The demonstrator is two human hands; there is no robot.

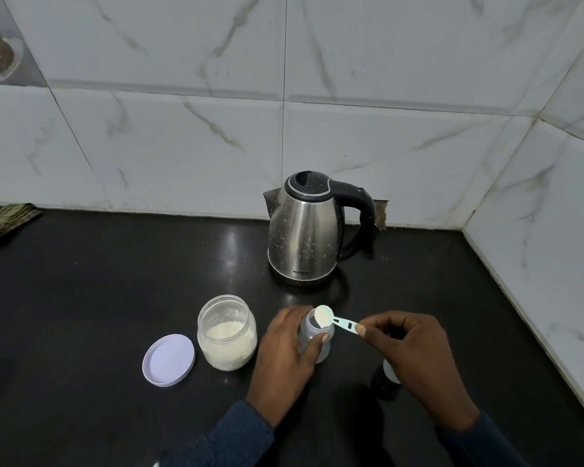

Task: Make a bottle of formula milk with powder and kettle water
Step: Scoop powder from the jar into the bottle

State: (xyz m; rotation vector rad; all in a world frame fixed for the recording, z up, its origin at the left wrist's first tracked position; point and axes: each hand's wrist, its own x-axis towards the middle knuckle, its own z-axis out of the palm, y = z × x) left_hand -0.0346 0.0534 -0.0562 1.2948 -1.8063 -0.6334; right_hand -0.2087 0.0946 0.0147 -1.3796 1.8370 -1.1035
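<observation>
Powder goes into the bottle (317,342) now, so I judge I am in the middle of the task: the jar (227,333) is open, its lid (168,355) lies flat to the left of my left hand (289,352), and water from the kettle (305,230), beyond my hands, is not yet poured. My left hand wraps the small translucent bottle. My right hand (407,345) pinches the flat handle of the pale plastic scoop (329,319), tipped over the bottle mouth. The jar is clear, round, with fine white powder. The kettle is shiny steel with a black handle.
</observation>
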